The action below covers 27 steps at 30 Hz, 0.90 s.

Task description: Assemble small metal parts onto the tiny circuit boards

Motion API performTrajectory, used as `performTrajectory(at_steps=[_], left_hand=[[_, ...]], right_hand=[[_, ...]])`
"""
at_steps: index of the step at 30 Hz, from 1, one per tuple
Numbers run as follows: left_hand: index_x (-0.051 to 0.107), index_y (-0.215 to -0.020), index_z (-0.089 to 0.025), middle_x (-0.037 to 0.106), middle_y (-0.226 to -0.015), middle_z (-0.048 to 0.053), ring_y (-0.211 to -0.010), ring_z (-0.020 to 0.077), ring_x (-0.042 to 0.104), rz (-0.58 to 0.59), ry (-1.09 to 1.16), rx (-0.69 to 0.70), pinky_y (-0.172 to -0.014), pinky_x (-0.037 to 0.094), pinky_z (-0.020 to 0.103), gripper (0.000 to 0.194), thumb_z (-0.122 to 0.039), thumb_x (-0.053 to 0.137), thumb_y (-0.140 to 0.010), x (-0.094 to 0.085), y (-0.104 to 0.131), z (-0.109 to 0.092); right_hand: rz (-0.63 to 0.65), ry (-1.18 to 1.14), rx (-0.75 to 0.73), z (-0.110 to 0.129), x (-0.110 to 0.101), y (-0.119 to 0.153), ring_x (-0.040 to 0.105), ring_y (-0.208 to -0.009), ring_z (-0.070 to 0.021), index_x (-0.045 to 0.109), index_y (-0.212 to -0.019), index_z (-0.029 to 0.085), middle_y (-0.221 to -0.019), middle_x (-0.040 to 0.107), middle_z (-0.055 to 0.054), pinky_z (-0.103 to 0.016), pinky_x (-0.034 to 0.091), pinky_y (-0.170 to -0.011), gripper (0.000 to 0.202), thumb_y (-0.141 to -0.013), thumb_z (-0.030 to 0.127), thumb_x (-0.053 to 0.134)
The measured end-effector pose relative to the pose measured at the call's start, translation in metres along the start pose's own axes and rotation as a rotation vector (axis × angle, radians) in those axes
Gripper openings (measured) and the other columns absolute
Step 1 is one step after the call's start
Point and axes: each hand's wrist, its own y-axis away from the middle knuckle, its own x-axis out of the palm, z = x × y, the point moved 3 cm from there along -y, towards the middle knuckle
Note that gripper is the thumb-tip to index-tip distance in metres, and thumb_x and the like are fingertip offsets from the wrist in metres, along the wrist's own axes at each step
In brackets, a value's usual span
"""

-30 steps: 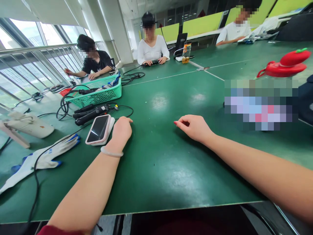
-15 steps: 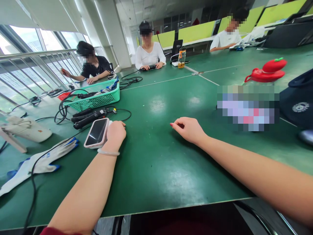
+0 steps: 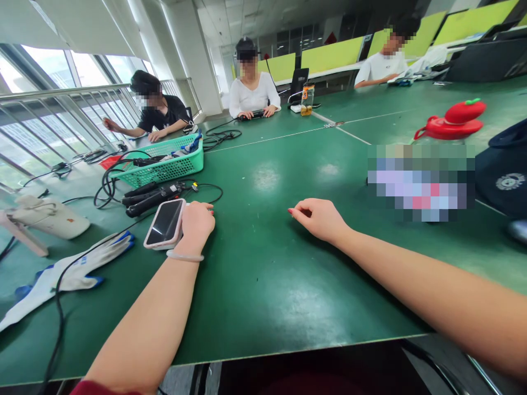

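My left hand [image 3: 198, 224] rests on the green table with its fingers curled in, and a pale bangle circles the wrist. Against its left side lies a phone [image 3: 166, 222] in a pink case, screen up, partly covered by the hand. Across a stretch of tabletop, my right hand [image 3: 319, 218] lies loosely closed, thumb pointing left, and nothing shows in it. Left of my left forearm is a white work glove [image 3: 80, 269] with blue fingertips. Black handheld tools [image 3: 154, 197] with a cable lie just beyond the phone.
A green plastic basket [image 3: 164, 169] holds cables and gloves. To the right stand a red-lidded container [image 3: 453, 129], partly blurred out, and a dark bag [image 3: 504, 170]. A drink bottle [image 3: 307, 99] stands farther back. Three people sit around the table. A black cable [image 3: 60, 312] crosses the glove.
The whole view has shifted very slightly. Both hands and the things on the table keep their places.
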Motion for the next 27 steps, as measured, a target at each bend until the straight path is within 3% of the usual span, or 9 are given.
performTrajectory(at_steps=[4,9,12,14,16,19,27], left_hand=[[0.071,-0.097,-0.015,0.067,-0.100,0.015,-0.101,0.0282,0.057,-0.061,0.009,-0.034,-0.095,0.039,0.042,0.030,-0.020,0.050,-0.077,0.004,-0.004,0.003],[0.068,-0.106,-0.017,0.068,-0.098,0.010,-0.092,0.0219,0.060,0.029,0.127,0.009,-0.087,0.046,0.036,0.033,-0.021,0.047,-0.081,0.019,-0.007,-0.001],[0.066,-0.109,-0.021,0.068,-0.101,0.005,-0.086,0.0160,0.060,0.125,0.249,0.098,-0.083,0.047,0.031,0.032,-0.024,0.050,-0.081,0.029,0.001,-0.022],[0.064,-0.110,-0.017,0.068,-0.097,0.007,-0.083,0.0147,0.060,0.215,0.587,0.145,-0.079,0.048,0.030,0.033,-0.027,0.051,-0.081,0.036,0.014,-0.045],[0.063,-0.109,-0.017,0.066,-0.101,0.007,-0.088,0.0150,0.060,0.297,0.842,0.203,-0.080,0.048,0.029,0.033,-0.029,0.056,-0.080,0.040,0.029,-0.070],[0.064,-0.107,-0.018,0.065,-0.101,0.007,-0.092,0.0158,0.059,0.349,0.911,0.296,-0.084,0.047,0.029,0.029,-0.028,0.058,-0.080,0.041,0.046,-0.095],[0.062,-0.109,-0.017,0.068,-0.102,0.007,-0.096,0.0155,0.062,0.486,0.906,0.287,-0.088,0.046,0.028,0.029,-0.029,0.054,-0.084,0.048,0.049,-0.093]], right_hand=[[0.023,-0.004,0.013,0.001,0.001,0.000,0.049,-0.059,-0.0133,0.055,-0.058,0.020,-0.063,0.058,0.000,-0.026,0.036,-0.058,0.036,-0.086,0.042,0.047],[0.109,-0.025,-0.043,0.001,0.006,-0.001,0.051,-0.059,-0.0131,0.061,-0.063,0.020,-0.064,0.060,0.000,-0.026,0.038,-0.059,0.034,-0.087,0.041,0.048],[0.228,-0.032,-0.110,0.003,0.014,-0.002,0.055,-0.066,-0.0136,0.066,-0.075,0.021,-0.072,0.062,-0.001,-0.026,0.042,-0.063,0.024,-0.085,0.039,0.053],[0.280,-0.009,-0.137,0.004,0.019,-0.002,0.058,-0.074,-0.0151,0.067,-0.086,0.022,-0.082,0.063,-0.002,-0.028,0.045,-0.069,0.020,-0.081,0.039,0.060],[0.289,0.023,-0.133,0.005,0.022,-0.003,0.060,-0.081,-0.0171,0.067,-0.098,0.022,-0.091,0.063,-0.004,-0.031,0.046,-0.075,0.027,-0.078,0.040,0.064],[0.295,0.053,-0.100,0.005,0.023,-0.004,0.061,-0.085,-0.0193,0.065,-0.110,0.021,-0.098,0.063,-0.006,-0.033,0.048,-0.079,0.037,-0.077,0.040,0.066],[0.371,-0.034,-0.106,0.010,0.021,-0.008,0.060,-0.083,-0.0170,0.069,-0.100,0.020,-0.090,0.064,-0.005,-0.030,0.047,-0.078,0.021,-0.081,0.028,0.063]])
